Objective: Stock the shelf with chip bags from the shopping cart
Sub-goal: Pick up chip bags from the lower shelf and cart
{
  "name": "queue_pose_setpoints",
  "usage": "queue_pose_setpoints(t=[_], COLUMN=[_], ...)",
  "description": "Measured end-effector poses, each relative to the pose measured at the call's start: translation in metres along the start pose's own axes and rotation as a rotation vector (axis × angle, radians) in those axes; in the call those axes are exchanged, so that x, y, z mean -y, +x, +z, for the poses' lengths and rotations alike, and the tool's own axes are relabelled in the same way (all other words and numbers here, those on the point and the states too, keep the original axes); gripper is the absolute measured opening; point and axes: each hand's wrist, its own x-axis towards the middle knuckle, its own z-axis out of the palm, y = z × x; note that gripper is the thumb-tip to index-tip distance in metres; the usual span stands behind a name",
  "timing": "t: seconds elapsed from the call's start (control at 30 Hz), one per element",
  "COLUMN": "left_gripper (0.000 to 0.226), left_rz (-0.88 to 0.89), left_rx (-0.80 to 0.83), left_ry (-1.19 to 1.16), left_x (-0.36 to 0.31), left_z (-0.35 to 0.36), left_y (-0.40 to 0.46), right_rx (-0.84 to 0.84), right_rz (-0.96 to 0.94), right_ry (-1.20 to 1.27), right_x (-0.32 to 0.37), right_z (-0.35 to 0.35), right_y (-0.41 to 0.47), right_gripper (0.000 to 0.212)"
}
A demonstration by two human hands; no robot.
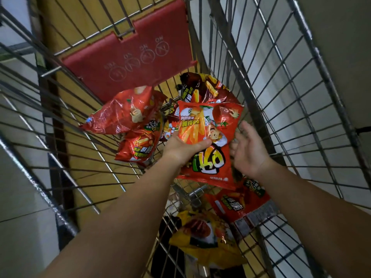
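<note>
The wire shopping cart point(281, 81) fills the view from above, its red fold-down seat flap point(128, 57) at the far end and a loose heap of chip bags on its floor: a big red bag point(124, 111) at the left wall, a dark red one point(202, 89) at the far end, a yellow bag point(202, 237) nearest the person, others between. Above the heap the left hand point(184, 149) grips a red chip bag point(206, 141), thumb curled over its printed face and fingers under it, so the bag is lifted clear of the rest. The right hand point(249, 149) hovers just beside it, fingers relaxed, holding nothing. The step in hand looks like the pick-up; next, the bag wants lifting out over the cart rim toward the shelf, which is not in view
</note>
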Motion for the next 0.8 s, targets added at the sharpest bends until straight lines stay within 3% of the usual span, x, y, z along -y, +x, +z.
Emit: queue_pose_setpoints(t=[0.1, 0.2, 0.27, 0.4, 0.57, 0.67, 0.73, 0.8], left_gripper=[0.099, 0.062, 0.045, 0.063, 0.066, 0.051, 0.037, 0.025], left_rz=[-0.015, -0.132, -0.198, -0.241, -0.285, -0.275, -0.293, -0.326], left_rx=[0.004, 0.137, 0.192, 0.18, 0.058, -0.003, -0.027, -0.005], left_ry=[0.01, 0.021, 0.011, -0.03, -0.219, -0.332, -0.429, -0.549], left_x=[-0.004, -0.01, -0.013, -0.015, -0.012, -0.01, -0.009, -0.011], left_z=[-0.002, -0.01, -0.016, -0.024, -0.022, -0.016, -0.01, -0.003], left_y=[-0.001, -0.004, -0.004, -0.001, -0.001, -0.006, -0.011, -0.02], right_rx=[0.108, 0.067, -0.008, -0.049, 0.001, -0.144, -0.272, -0.276], right_rz=[0.009, 0.039, 0.045, 0.031, 0.067, 0.016, 0.047, 0.124], right_ry=[-0.132, -0.185, -0.186, -0.189, -0.281, -0.328, -0.245, -0.1], right_x=[-0.002, -0.002, -0.002, 0.0, 0.005, -0.006, -0.013, -0.021], right_z=[0.011, 0.021, 0.021, 0.023, 0.022, 0.014, 0.014, 0.017], right_y=[0.004, 0.008, 0.009, 0.005, -0.014, -0.024, -0.031, -0.034], right_gripper=[0.063, 0.064, 0.047, 0.042, 0.039, 0.056, 0.082, 0.102])
